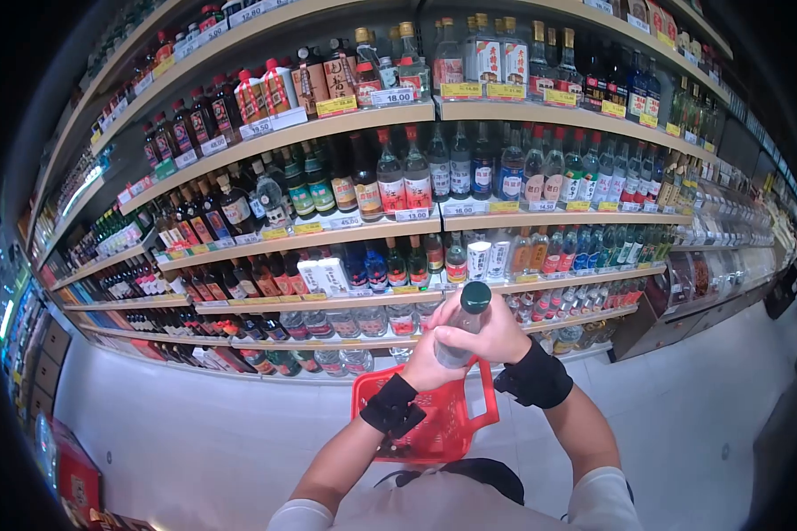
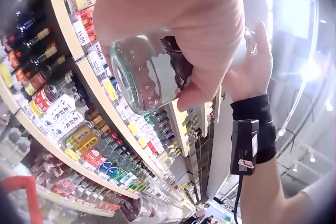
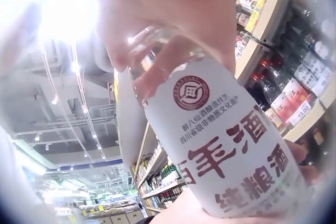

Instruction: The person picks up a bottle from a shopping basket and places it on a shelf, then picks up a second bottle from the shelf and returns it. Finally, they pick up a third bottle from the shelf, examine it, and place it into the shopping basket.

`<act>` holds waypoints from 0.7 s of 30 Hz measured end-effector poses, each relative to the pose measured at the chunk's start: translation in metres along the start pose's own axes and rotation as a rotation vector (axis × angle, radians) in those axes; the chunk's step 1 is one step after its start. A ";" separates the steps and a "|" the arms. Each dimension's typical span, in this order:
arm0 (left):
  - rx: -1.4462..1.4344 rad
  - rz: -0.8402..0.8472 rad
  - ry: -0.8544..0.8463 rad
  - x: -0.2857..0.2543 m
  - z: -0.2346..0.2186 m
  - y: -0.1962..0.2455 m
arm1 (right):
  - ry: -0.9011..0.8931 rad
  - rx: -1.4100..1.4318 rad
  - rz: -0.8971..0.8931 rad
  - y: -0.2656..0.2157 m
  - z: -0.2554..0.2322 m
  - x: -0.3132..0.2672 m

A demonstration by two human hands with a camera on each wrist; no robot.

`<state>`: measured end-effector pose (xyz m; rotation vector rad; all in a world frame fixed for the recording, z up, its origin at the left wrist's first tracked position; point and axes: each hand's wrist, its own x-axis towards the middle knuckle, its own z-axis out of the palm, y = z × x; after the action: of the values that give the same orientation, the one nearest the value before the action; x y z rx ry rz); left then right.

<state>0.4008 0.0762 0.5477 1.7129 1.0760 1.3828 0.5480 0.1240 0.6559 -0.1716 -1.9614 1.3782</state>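
Observation:
Both hands hold a clear glass liquor bottle (image 1: pixel 475 303) in front of the shelves, its dark green cap toward the head camera. My left hand (image 1: pixel 429 360) grips the lower body; in the left wrist view its fingers wrap around the glass near the thick bottle base (image 2: pixel 126 77). Higher up, near the neck, my right hand (image 1: pixel 503 332) grips the same bottle. The right wrist view shows a white bottle label (image 3: pixel 215 145) with large dark red characters and a round emblem, and the left hand's fingers (image 3: pixel 307 169) curled at the lower end.
Below the hands is a red shopping basket (image 1: pixel 360 396) with a raised handle. Long shelves (image 1: pixel 328 232) packed with bottles and price tags run across the front. A wooden cabinet with clear bins (image 1: pixel 682 288) stands to the right. Pale tiled floor (image 1: pixel 195 425) lies around.

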 end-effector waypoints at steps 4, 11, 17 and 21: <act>0.055 0.021 -0.048 0.002 -0.010 -0.010 | -0.003 -0.055 -0.013 0.000 0.010 -0.001; -0.011 0.011 -0.111 -0.004 -0.019 -0.007 | -0.046 -0.085 -0.005 -0.013 0.021 -0.001; -0.146 -0.080 -0.455 -0.009 -0.035 0.016 | -0.107 -0.042 0.048 -0.019 0.026 -0.001; -0.203 -0.121 -0.455 -0.015 -0.022 -0.020 | 0.118 -0.165 0.091 -0.007 0.036 -0.014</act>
<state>0.3741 0.0708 0.5286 1.6721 0.7426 0.9283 0.5380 0.0866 0.6489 -0.4142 -1.9881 1.2326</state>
